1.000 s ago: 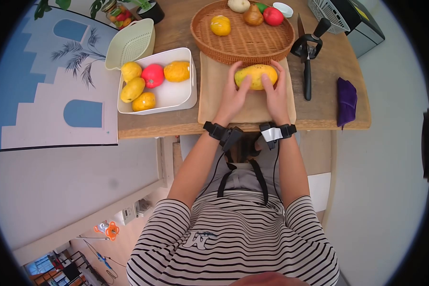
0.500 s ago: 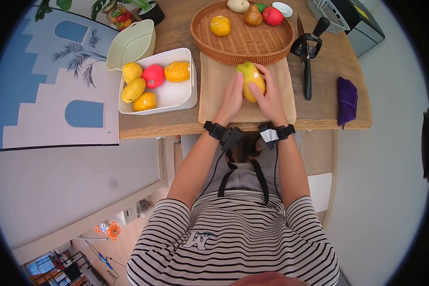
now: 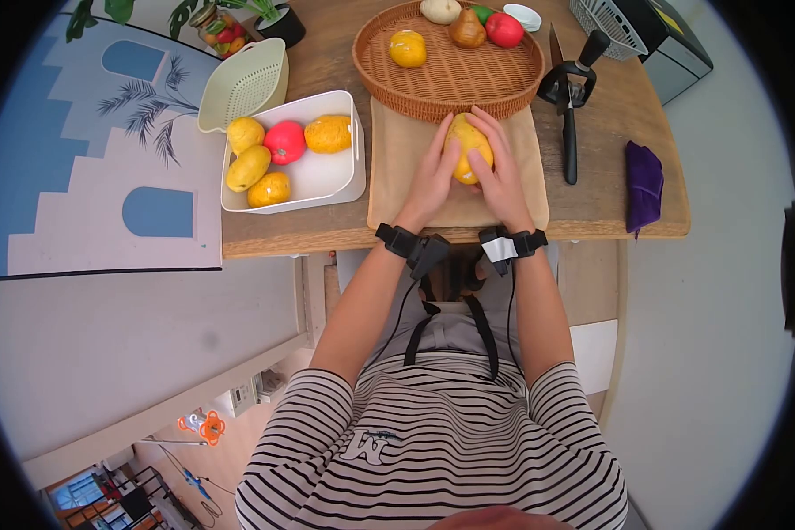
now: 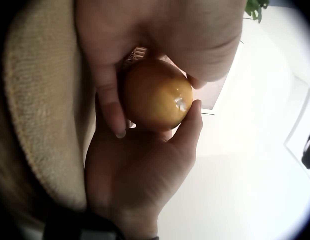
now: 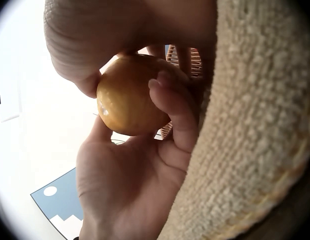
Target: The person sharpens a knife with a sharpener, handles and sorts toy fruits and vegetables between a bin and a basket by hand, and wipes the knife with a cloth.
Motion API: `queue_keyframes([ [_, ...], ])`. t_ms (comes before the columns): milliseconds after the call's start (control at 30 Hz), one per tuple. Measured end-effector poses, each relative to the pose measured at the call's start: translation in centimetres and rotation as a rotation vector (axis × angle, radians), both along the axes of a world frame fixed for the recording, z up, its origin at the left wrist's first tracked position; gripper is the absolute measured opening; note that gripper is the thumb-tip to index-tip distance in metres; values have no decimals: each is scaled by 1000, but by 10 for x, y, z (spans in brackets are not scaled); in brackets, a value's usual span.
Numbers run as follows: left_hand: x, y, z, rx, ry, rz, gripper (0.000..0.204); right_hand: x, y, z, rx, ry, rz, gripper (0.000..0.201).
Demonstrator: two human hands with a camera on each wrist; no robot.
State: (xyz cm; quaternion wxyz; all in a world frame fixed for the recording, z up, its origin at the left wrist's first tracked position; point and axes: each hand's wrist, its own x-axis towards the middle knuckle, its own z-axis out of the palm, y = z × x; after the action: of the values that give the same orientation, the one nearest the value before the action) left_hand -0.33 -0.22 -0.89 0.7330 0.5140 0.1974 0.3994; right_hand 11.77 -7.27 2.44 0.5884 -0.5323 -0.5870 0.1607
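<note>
A yellow mango [image 3: 470, 146] is held between both hands, above the tan cloth [image 3: 450, 212] in front of the wicker tray. My left hand [image 3: 428, 181] grips its left side, and my right hand [image 3: 505, 185] grips the right, thumb on the near face. Seen from the left wrist, the mango [image 4: 157, 95] points a rounded end with a small shiny patch at the camera, with fingers curved about it. The right wrist view shows the mango [image 5: 132, 95] gripped from above and below; its far side is hidden by fingers.
Left stands a white bin [image 3: 322, 172] with yellow fruits and a pink one, a pale green colander [image 3: 243, 84] behind it. The wicker tray [image 3: 450, 84] bears several fruits. A knife [image 3: 571, 150], a black stand [image 3: 583, 75] and a purple cloth [image 3: 643, 190] lie right.
The mango has turned from lying crosswise to pointing away from me, and its green end has gone out of sight. Both hands have shifted their grip around it.
</note>
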Motion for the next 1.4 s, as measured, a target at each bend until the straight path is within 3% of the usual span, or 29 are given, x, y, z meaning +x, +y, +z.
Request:
queue_keyframes([
  [67,-3,-8,10,128,11,-24,65,-1,0,-2,-21,22,-17,38],
  [100,-5,-13,15,254,21,-48,65,0,-2,-3,-81,264,20,39],
  [133,-6,-17,21,254,22,-46,65,0,-4,-3,-141,506,57,41],
  [233,-9,-19,28,84,-5,-190,58,3,-5,-2,-115,606,79,40],
  [267,-9,-13,23,9,86,-187,55,2,-5,-2,-114,606,78,40],
  [333,-6,-8,18,-66,178,-183,53,-2,-4,-2,42,313,32,39],
  [400,-4,-7,15,-321,-50,-158,47,-6,-3,1,13,257,-7,40],
  [433,-4,-7,11,-321,-51,-158,47,-8,-3,1,-16,201,-47,40],
  [500,-2,-6,3,-91,123,-145,49,-2,-2,-6,-68,300,-61,40],
  [533,0,-10,5,-91,123,-144,49,0,-2,-7,-119,399,-76,41],
  [600,4,-17,10,414,173,0,57,6,-3,-10,-160,408,-54,41],
  [633,2,-15,12,414,173,0,57,6,-4,-9,-199,415,-34,42],
  [700,-6,-10,18,-87,157,-157,54,-1,0,-10,-129,366,-28,42],
  [800,-10,-7,19,-184,103,-172,49,-7,-4,3,-96,367,22,42],
  [933,-7,-13,24,-199,26,-107,46,-7,-6,8,-207,576,64,43],
  [967,-9,-14,27,-102,59,-136,49,-2,-4,1,-207,575,65,43],
  [1133,-9,-20,26,169,47,-221,79,7,3,-17,-162,865,8,49],
  [1267,-8,-13,15,139,156,-113,69,2,7,-15,-130,836,-75,48],
  [1333,-7,-8,9,100,158,-65,64,0,4,-11,-169,585,-135,51],
  [1400,-5,-6,6,125,100,34,52,-1,3,-11,-192,572,-132,53],
])
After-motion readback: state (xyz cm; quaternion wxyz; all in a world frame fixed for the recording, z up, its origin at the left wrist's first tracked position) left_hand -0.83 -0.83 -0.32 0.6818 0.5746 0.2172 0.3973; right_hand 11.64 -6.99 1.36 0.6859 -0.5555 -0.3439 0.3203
